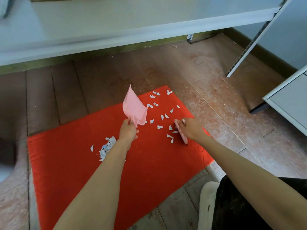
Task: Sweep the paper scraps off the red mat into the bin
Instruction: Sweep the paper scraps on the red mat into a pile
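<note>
The red mat [149, 171] lies flat on the wood floor [66, 97]. Small white scraps [162, 117], mostly torn triangles, are scattered over its far right part. A crumpled pile [106, 148] of them sits beside the left forearm. The left hand [128, 131] has its fingers curled round the handle of a pink dustpan [134, 107], whose pan is tilted upward. The right hand [191, 128] grips a pink brush [182, 137], fingers wrapped over its top, with the brush down on the mat among the scraps.
</note>
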